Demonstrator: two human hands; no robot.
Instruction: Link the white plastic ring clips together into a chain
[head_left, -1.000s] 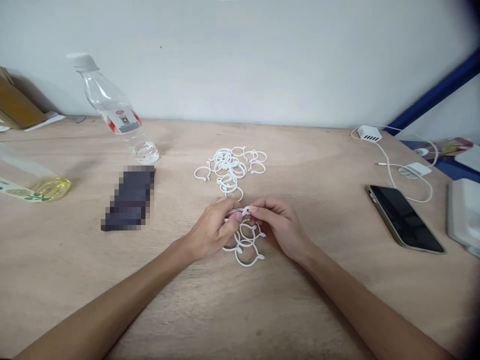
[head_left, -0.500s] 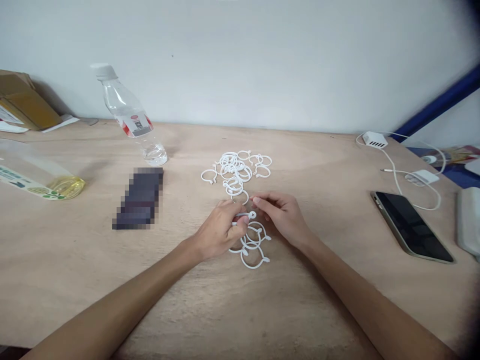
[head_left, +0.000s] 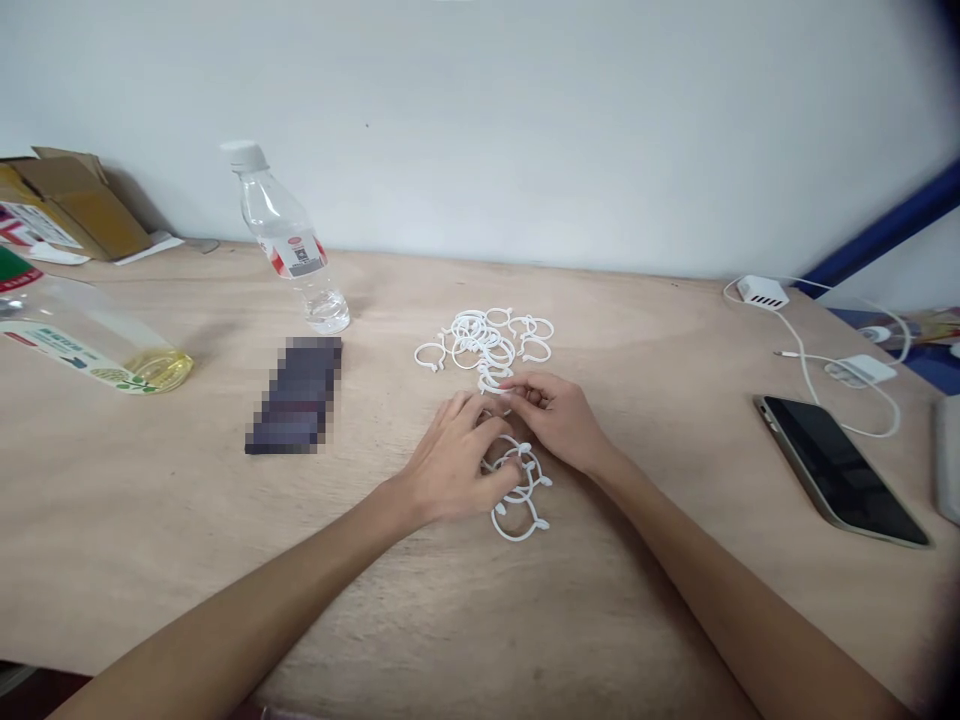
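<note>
Two groups of white plastic curtain rings lie on the wooden table, each ring with a small tab at its joint. The far pile (head_left: 480, 338) is larger; several rings overlap in the near group (head_left: 517, 500). Over the near group is my left hand (head_left: 457, 460), its thumb and fingers apart and partly covering rings. Just right of it, my right hand (head_left: 559, 415) pinches a white curtain ring (head_left: 493, 408) at the near end of the far pile. That ring is largely hidden by the fingers of both hands.
A water bottle (head_left: 304, 255) and a blurred dark flat object (head_left: 296, 395) are at left, beside an oil bottle (head_left: 112, 355) and a cardboard box (head_left: 90, 205). To the right lie a phone (head_left: 840, 470), a white charger (head_left: 763, 292) and cables. A wall stands behind.
My left hand has let go of a ring over the near group and spread its fingers. My right hand has closed at a ring by the far pile. The view has shifted slightly left.
</note>
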